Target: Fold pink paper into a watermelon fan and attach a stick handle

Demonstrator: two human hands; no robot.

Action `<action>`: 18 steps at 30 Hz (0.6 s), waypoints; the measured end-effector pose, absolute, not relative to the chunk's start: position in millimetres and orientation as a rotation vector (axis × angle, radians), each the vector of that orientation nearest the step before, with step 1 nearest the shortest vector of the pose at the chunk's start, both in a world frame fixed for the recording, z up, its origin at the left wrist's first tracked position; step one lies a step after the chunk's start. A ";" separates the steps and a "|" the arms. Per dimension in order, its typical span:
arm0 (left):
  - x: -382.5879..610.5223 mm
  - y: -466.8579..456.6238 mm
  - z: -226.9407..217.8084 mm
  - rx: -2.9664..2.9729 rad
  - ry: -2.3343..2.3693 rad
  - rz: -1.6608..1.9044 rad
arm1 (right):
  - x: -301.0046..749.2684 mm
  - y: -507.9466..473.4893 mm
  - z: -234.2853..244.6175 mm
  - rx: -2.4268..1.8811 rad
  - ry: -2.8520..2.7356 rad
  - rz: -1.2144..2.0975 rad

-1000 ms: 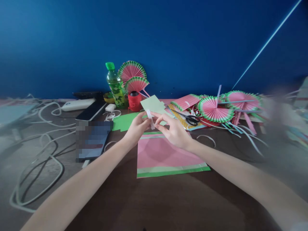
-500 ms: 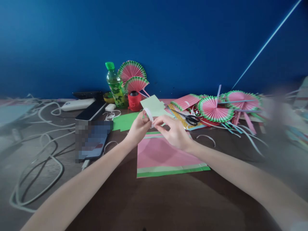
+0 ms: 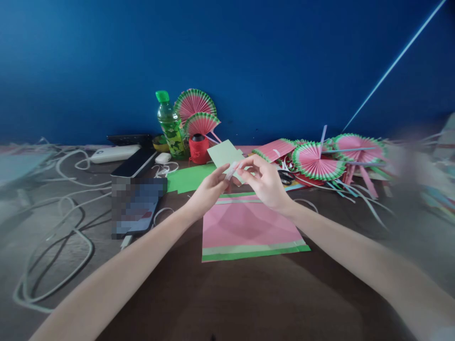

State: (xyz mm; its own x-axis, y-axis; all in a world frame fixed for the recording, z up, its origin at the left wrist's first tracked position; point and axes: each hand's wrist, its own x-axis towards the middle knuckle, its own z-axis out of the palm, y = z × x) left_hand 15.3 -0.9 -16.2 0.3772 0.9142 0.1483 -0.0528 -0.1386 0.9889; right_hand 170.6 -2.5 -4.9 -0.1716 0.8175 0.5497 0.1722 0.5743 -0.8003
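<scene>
Just above the far end of the pink sheet, my hands meet at a piece of white tape [image 3: 232, 170], narrow and slightly blurred. My left hand [image 3: 207, 190] grips its near side between thumb and fingers. The fingertips of my right hand [image 3: 266, 182] pinch its far side. Under my wrists lies the pink paper sheet [image 3: 245, 227], flat, with pale and bright green strips along its near and far edges. Behind my fingers are pale green paper [image 3: 223, 154] and bright green paper [image 3: 188, 179].
Left are a phone [image 3: 142, 208], a white cable [image 3: 90, 246] and a power bank [image 3: 115, 154]. A green bottle [image 3: 170, 130] and red spool [image 3: 199, 149] stand behind. Pleated paper fans [image 3: 318, 163] and scissors [image 3: 285, 177] lie right. A thin white curl [image 3: 308, 204] is nearby.
Both hands have shifted slightly to the right with the white tape. My left fingers have stretched out more, and the tape's curved shape shows less clearly.
</scene>
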 end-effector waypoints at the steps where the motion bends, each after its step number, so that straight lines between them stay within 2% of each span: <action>1: 14.9 -0.5 -16.5 1.452 0.809 1.019 | 171.0 -2.6 -4.1 -0.817 -1.669 0.713; 10: 11.8 0.5 -7.0 1.219 0.607 0.961 | 172.8 1.7 -5.6 -0.633 -1.639 1.073; 18: 10.7 0.3 -2.4 1.149 0.611 0.974 | 172.9 7.5 -3.4 -0.572 -1.505 1.255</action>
